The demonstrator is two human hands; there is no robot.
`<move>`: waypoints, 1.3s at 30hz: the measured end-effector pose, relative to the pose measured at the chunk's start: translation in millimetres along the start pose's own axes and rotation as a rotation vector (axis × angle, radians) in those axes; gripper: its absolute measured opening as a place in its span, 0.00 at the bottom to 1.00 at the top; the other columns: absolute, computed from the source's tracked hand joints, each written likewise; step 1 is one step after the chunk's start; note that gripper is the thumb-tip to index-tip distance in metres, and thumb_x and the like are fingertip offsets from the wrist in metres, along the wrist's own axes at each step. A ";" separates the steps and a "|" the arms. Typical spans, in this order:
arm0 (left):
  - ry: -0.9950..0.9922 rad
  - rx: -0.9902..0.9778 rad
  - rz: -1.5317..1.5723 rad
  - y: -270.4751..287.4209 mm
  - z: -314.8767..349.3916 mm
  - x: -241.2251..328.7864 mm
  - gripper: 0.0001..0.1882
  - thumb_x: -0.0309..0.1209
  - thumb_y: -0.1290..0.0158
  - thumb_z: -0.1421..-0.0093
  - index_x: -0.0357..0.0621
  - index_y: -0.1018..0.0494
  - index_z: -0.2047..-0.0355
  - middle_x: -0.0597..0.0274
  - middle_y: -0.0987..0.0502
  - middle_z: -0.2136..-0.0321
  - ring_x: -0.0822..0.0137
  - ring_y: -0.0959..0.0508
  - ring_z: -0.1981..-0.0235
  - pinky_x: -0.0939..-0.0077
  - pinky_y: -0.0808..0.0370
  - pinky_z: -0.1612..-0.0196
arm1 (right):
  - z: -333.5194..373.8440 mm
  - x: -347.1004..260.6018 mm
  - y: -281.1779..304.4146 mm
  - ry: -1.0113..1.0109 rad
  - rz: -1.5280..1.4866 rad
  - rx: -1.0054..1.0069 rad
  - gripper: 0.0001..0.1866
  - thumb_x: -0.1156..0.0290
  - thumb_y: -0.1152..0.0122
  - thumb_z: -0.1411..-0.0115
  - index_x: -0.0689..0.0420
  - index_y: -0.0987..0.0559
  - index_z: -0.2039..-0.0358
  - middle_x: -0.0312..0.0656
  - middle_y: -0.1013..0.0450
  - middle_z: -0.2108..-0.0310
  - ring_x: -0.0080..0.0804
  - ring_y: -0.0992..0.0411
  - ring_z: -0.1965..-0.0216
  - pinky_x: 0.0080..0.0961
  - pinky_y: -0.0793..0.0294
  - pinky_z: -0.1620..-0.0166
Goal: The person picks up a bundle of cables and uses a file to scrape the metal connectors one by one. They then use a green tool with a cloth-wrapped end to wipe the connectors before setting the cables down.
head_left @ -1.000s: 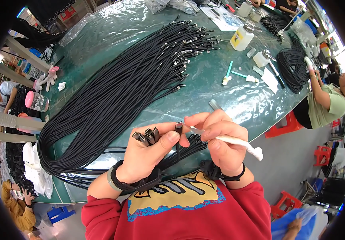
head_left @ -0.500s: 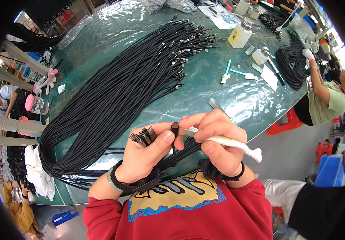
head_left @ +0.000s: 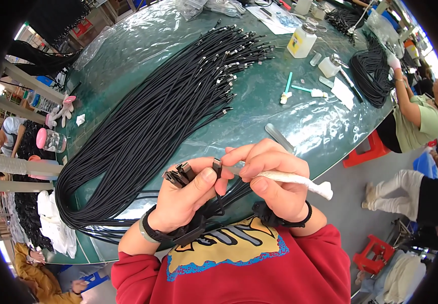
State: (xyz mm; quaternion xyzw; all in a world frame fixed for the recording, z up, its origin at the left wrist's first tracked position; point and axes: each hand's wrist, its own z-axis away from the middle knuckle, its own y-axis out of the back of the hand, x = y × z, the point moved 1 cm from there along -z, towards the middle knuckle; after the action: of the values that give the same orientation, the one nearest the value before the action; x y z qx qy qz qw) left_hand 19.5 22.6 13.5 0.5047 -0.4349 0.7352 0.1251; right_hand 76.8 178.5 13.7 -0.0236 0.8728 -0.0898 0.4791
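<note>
My left hand (head_left: pixel 178 202) pinches one black cable plug (head_left: pixel 217 164) between thumb and forefinger, its metal end pointing up. Several more black plugs (head_left: pixel 179 175) are bunched in the same hand, and their cables run down beneath it. In my right hand (head_left: pixel 282 167) is a thin tool with a white-wrapped handle (head_left: pixel 305 183), sticking out to the right. The tool's flat, pale blade (head_left: pixel 237 168) points left at the pinched plug. Fingers partly cover the gap, so I cannot tell whether blade and plug touch.
A long bundle of black cables (head_left: pixel 143 111) lies across the green table (head_left: pixel 143 45). Beyond my right hand are a clear strip (head_left: pixel 279 138), two teal-handled brushes (head_left: pixel 288 87), a white bottle (head_left: pixel 302 40) and a smaller bottle (head_left: pixel 329 66). A co-worker (head_left: pixel 416 111) handles cables at right.
The pinched plug has tilted and shifted slightly left, and the blade beside it has moved slightly with my right hand. Both hands keep their hold. People in the background have moved.
</note>
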 end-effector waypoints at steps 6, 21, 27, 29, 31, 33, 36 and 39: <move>0.031 -0.015 0.023 -2.8 -2.3 1.1 0.13 0.32 0.55 0.42 0.33 0.31 0.63 0.64 0.29 0.79 0.86 0.43 0.87 0.92 0.48 0.84 | -1.9 0.5 12.3 0.051 0.176 0.035 0.06 0.75 0.46 0.49 0.63 0.27 0.71 0.44 0.31 0.71 0.37 0.31 0.64 0.32 0.34 0.58; 0.262 0.008 -0.152 -5.3 -59.8 -37.6 0.16 0.27 0.55 0.44 0.34 0.36 0.56 0.62 0.30 0.69 0.83 0.43 0.85 0.89 0.45 0.80 | 26.2 12.6 141.8 -0.322 1.087 0.155 0.07 0.78 0.47 0.51 0.60 0.27 0.69 0.42 0.33 0.74 0.33 0.33 0.72 0.23 0.35 0.70; 0.236 -0.008 0.092 9.5 -45.8 -30.5 0.17 0.30 0.56 0.43 0.33 0.37 0.55 0.64 0.32 0.74 0.79 0.38 0.79 0.85 0.38 0.75 | 30.8 20.6 166.8 -0.325 1.588 0.061 0.12 0.79 0.47 0.54 0.60 0.29 0.65 0.46 0.33 0.68 0.44 0.34 0.67 0.31 0.33 0.65; 0.182 -0.103 0.128 7.1 -41.8 -27.5 0.17 0.31 0.57 0.42 0.33 0.37 0.56 0.63 0.31 0.75 0.77 0.36 0.78 0.84 0.37 0.73 | 21.2 20.1 155.2 -0.265 1.583 0.038 0.13 0.78 0.46 0.55 0.60 0.29 0.66 0.46 0.34 0.68 0.44 0.34 0.66 0.31 0.33 0.64; 0.159 -0.143 0.139 3.8 -38.9 -25.9 0.16 0.31 0.58 0.42 0.33 0.37 0.56 0.62 0.31 0.75 0.76 0.35 0.77 0.83 0.36 0.72 | 12.2 19.8 138.1 -0.151 1.603 0.000 0.13 0.77 0.45 0.56 0.60 0.28 0.66 0.46 0.34 0.67 0.43 0.34 0.65 0.31 0.32 0.63; 0.125 -0.114 0.142 -1.4 -37.5 -26.0 0.16 0.32 0.59 0.41 0.34 0.37 0.55 0.59 0.31 0.76 0.75 0.36 0.79 0.82 0.37 0.75 | 10.6 29.0 114.5 -0.223 1.517 -0.135 0.13 0.77 0.44 0.57 0.61 0.29 0.67 0.45 0.34 0.68 0.43 0.34 0.66 0.31 0.32 0.64; 0.121 -0.070 0.118 -3.0 -33.5 -26.8 0.16 0.31 0.60 0.41 0.34 0.37 0.55 0.57 0.31 0.77 0.74 0.36 0.80 0.82 0.37 0.76 | 11.8 39.3 104.4 -0.342 1.433 -0.260 0.11 0.76 0.44 0.57 0.61 0.29 0.69 0.44 0.34 0.70 0.43 0.33 0.67 0.31 0.32 0.65; 0.134 -0.003 0.081 -1.9 -31.9 -28.1 0.16 0.31 0.60 0.41 0.34 0.38 0.55 0.56 0.30 0.78 0.74 0.36 0.81 0.82 0.37 0.77 | 13.1 50.3 108.5 -0.448 1.437 -0.254 0.10 0.75 0.43 0.57 0.60 0.29 0.71 0.44 0.35 0.72 0.43 0.33 0.68 0.33 0.32 0.66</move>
State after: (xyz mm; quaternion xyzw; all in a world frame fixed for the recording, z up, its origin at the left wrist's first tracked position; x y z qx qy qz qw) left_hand 13.4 55.2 -13.0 0.4362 -0.4467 0.7712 0.1246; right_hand 65.5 276.9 -54.5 0.4775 0.5594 0.3518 0.5790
